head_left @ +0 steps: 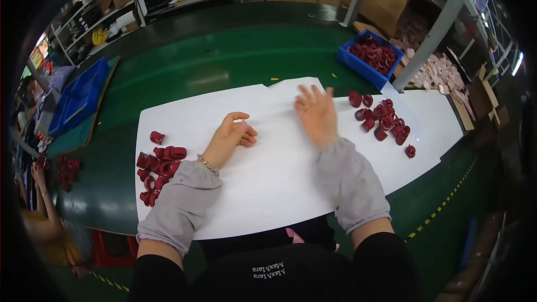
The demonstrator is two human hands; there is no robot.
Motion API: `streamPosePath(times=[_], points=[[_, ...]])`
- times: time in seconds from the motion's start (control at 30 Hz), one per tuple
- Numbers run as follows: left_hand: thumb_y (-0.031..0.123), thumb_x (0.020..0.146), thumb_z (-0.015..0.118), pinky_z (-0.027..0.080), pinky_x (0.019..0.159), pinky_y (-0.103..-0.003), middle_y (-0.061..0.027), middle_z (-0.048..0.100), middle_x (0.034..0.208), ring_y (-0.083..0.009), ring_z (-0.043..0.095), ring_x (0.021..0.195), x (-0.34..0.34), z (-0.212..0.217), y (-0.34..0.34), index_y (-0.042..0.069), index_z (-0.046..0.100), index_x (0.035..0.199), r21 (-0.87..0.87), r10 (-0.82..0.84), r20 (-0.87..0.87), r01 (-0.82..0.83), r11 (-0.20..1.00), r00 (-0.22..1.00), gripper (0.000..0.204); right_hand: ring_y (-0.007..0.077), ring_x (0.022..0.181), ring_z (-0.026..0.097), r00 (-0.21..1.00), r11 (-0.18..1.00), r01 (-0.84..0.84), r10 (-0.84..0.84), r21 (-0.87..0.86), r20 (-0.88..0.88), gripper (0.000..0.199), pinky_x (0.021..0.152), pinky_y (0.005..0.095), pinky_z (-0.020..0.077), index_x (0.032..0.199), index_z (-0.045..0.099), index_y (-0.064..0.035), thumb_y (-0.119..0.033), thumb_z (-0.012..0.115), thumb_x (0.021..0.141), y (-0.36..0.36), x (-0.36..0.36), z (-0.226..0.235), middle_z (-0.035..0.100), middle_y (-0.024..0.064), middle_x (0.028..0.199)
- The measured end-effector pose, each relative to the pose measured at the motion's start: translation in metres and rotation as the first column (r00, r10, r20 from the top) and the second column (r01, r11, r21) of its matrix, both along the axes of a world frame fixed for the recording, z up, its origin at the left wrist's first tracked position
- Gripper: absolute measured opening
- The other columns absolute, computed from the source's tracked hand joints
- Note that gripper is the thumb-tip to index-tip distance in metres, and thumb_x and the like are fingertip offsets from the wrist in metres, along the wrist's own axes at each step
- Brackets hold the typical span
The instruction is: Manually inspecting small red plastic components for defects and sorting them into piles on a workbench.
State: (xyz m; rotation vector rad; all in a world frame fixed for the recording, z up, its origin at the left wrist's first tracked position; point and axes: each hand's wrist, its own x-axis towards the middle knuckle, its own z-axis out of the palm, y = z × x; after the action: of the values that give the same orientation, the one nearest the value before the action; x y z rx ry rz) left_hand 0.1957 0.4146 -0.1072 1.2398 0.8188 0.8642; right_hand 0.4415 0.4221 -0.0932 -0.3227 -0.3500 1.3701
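My left hand [232, 134] rests on the white sheet [268, 173], fingers loosely curled, and I see nothing in it. My right hand [316, 113] is lifted a little above the sheet with its fingers spread and blurred, holding nothing. A cluster of dark red ring-shaped parts [385, 120] lies on the sheet just right of my right hand. Another pile of the same red parts [158, 166] lies at the sheet's left edge, beside my left forearm. Grey sleeve covers wrap both forearms.
A blue bin [366, 56] with more red parts stands at the back right, by a grey post [433, 31]. A blue tray [78, 98] lies far left on the green table [224, 56]. Another person's arm [42, 190] reaches near red parts at the left. Cardboard boxes stand behind.
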Motion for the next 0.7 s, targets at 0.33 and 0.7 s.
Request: streamPosePath(times=[0.33,0.7], points=[[0.019,0.098,0.044,0.05,0.077,-0.028,-0.0095,0.059,0.094,-0.0147,0.058,0.083,-0.002,-0.002,0.007,0.0,0.05,0.115,0.076,-0.01,0.0,0.01,0.997,1.0,0.027,0.011,0.079,0.058,0.24,0.955,-0.297,0.068,0.007,0.968,0.03,0.073,0.0237,0.047,0.114,0.058,0.0032,-0.013,0.059,0.089,0.008,-0.029,-0.018,0.063,0.0049,0.088],[0.019,0.097,0.049,0.051,0.078,-0.027,-0.0075,0.061,0.096,-0.0135,0.06,0.085,-0.01,-0.009,-0.005,-0.001,0.055,0.108,0.038,-0.068,-0.011,0.068,0.997,0.998,0.023,0.0135,0.084,0.062,0.133,0.955,-0.297,0.065,-0.023,0.989,0.022,0.075,0.0259,0.0496,0.104,0.064,0.0022,-0.012,0.06,0.087,-0.012,-0.035,-0.021,0.067,0.0091,0.094]])
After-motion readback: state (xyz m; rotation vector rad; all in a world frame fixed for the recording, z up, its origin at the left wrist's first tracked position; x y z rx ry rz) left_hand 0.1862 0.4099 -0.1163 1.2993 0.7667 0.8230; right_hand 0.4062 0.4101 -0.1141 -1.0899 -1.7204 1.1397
